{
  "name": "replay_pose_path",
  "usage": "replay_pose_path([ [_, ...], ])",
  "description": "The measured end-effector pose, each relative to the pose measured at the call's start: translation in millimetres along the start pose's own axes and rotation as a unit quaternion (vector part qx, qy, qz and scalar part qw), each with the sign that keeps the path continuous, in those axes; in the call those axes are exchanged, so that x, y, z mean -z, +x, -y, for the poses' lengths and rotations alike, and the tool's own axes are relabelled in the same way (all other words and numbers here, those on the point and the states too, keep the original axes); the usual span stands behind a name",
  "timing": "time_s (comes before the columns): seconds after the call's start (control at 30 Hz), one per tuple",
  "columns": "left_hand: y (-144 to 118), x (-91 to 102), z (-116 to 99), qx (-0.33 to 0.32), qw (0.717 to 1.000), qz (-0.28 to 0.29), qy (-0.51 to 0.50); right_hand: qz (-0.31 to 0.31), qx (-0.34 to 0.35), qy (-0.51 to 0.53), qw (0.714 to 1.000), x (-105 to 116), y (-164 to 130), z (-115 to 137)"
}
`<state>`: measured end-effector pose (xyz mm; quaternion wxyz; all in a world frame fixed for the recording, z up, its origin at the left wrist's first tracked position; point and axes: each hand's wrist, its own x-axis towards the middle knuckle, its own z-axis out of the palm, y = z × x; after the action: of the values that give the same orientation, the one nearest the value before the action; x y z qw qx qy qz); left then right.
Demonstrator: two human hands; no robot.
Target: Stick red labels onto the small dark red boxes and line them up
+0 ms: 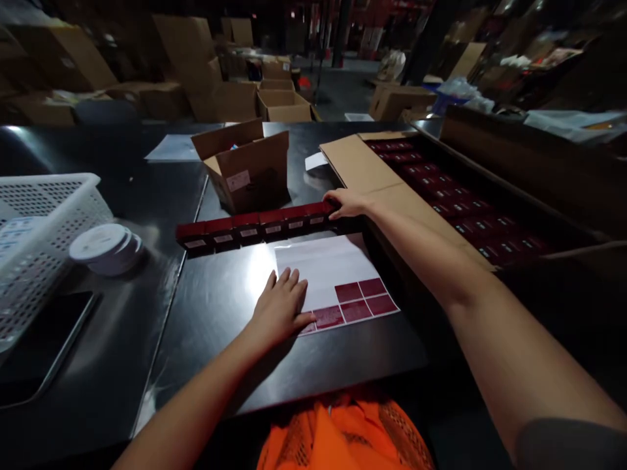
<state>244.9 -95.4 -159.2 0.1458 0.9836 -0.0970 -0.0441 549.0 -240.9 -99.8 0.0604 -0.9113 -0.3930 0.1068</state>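
Note:
My left hand [283,301] lies with its fingers spread over the left edge of a white label sheet [313,261]. Several dark red labels [356,310] remain on the sheet's lower right part; the hand partly covers one. A row of small dark red boxes [247,228] stands across the table behind the sheet, white barcode labels facing me. At the right end of that row, my right hand [347,203] has its fingers curled round the last box [331,207], which is largely hidden by them.
On the right is a large open carton [372,173] packed with dark red boxes. Behind the row stands a small open cardboard box [255,176]. To the left are a white basket [81,189], a roll of tape [105,248] and a phone [46,346].

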Motion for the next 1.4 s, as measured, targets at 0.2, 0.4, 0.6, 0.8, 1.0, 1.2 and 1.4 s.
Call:
replay_pose_path([
  [0.2,-3.2,2.7,1.2,-0.007,0.999,0.006,0.033,-0.022,-0.014,-0.025,0.999,-7.9,-2.2,11.6],
  [0.4,-10.1,18.6,10.2,0.001,0.999,0.003,0.049,-0.146,0.028,-0.038,0.988,-9.5,-61.4,49.0],
  [0.6,-10.3,19.3,15.3,-0.015,0.999,-0.042,-0.015,-0.079,0.167,0.076,0.98,-77.8,-186.8,69.3],
  [0.8,1.0,-4.2,10.3,-0.064,0.996,-0.018,-0.062,-0.091,0.124,0.173,0.973,-122.9,-199.2,53.5],
  [1.0,3.3,-3.0,11.9,-0.061,0.996,-0.004,-0.063,-0.081,0.112,0.196,0.971,-115.1,-188.1,49.7],
  [1.2,1.5,-0.8,10.3,-0.045,0.994,0.014,-0.095,-0.181,0.127,0.216,0.951,-126.5,-193.0,53.2],
  [1.4,3.0,0.0,11.4,-0.026,0.994,0.025,-0.106,-0.293,0.169,0.116,0.934,-138.6,-201.5,58.4],
])
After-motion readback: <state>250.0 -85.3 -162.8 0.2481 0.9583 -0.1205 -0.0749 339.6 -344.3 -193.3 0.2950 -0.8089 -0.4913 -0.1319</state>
